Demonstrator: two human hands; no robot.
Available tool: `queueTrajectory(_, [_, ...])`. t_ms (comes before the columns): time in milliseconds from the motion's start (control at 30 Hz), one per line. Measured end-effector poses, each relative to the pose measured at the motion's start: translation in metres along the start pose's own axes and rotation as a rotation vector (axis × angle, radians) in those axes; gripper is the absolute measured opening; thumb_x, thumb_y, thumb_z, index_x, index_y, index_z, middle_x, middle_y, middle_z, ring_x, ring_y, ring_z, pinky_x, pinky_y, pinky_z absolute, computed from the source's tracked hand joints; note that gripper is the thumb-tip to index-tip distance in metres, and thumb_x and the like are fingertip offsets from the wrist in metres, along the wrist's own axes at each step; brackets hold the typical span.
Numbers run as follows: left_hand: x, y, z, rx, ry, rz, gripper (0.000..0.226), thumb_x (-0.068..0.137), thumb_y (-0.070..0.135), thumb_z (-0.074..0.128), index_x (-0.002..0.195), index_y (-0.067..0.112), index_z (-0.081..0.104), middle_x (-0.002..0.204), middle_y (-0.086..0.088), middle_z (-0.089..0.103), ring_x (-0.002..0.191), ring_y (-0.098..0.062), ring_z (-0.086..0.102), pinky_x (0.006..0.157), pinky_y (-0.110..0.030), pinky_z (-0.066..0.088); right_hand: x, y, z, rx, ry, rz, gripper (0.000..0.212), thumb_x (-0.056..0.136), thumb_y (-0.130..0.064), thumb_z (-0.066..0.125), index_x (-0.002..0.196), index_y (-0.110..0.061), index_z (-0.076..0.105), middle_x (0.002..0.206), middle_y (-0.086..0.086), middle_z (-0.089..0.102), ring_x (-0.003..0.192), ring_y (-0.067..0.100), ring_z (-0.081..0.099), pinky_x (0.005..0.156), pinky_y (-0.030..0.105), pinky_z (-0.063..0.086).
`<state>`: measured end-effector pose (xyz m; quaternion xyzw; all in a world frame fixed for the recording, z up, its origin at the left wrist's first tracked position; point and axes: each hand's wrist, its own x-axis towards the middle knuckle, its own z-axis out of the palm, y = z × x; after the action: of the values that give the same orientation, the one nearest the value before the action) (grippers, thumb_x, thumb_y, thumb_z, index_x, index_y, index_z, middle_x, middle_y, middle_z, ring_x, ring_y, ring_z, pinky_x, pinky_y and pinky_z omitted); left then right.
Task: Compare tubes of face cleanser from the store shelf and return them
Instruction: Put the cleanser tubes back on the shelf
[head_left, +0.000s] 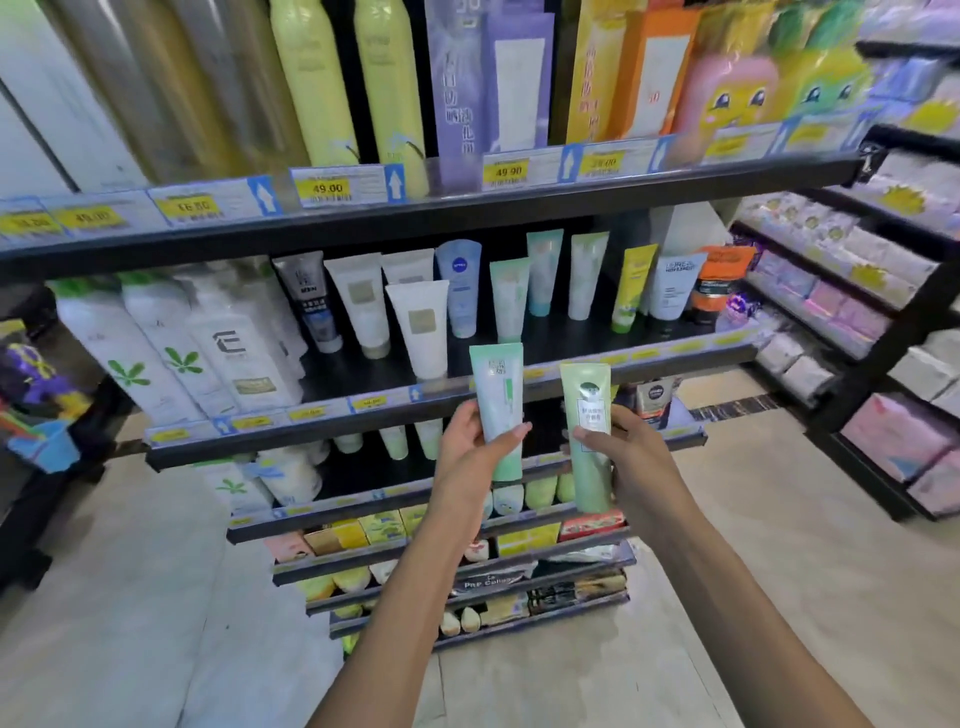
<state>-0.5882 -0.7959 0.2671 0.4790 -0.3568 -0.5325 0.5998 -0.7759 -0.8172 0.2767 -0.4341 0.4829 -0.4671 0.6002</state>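
now both hands up in front of the shelf: left hand grips mint tube, right hand grips green tube, upright, side by side, apart.

The mint-green tube looks like smooth soft plastic with a faint satin sheen; the pale green tube beside it has the same finish and a matt white label panel. The shelf is dark painted metal, slightly glossy along its front edge. Price tags there are yellow paper behind clear shiny plastic strips. The floor is smooth, pale, low-sheen tile.
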Motion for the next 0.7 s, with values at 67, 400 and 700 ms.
queueTrajectory(67, [0.01,-0.001,0.014,0.024,0.024,0.027,0.048,0.085,0.008,0.08,0.124,0.027,0.059,0.126,0.0,0.072,0.119,-0.022,0.068,0.108,-0.047,0.05,0.013,-0.009,-0.011,-0.007,-0.047,-0.006,0.035,0.091,-0.014,0.075,0.125,-0.017,0.066,0.111,0.008,0.077,0.099,0.028,0.075,0.09,0.049,0.057])
queueTrajectory(400, [0.042,0.0,0.072,0.122,0.272,0.145,0.046,0.087,0.008,0.079,0.126,0.024,0.063,0.115,0.005,0.075,0.107,-0.012,0.07,0.092,-0.032,0.056,0.065,-0.039,-0.062,-0.006,-0.257,0.013,0.035,0.093,-0.012,0.072,0.126,-0.02,0.065,0.111,0.005,0.077,0.097,0.023,0.076,0.082,0.04,0.057])
queueTrajectory(700, [0.067,0.013,0.097,0.237,0.385,0.234,0.045,0.085,0.007,0.08,0.12,0.028,0.061,0.119,0.006,0.072,0.108,-0.008,0.069,0.094,-0.033,0.057,0.086,-0.04,-0.079,-0.006,-0.305,0.047,0.039,0.092,-0.012,0.074,0.129,-0.018,0.065,0.11,0.006,0.077,0.097,0.027,0.076,0.098,0.056,0.055])
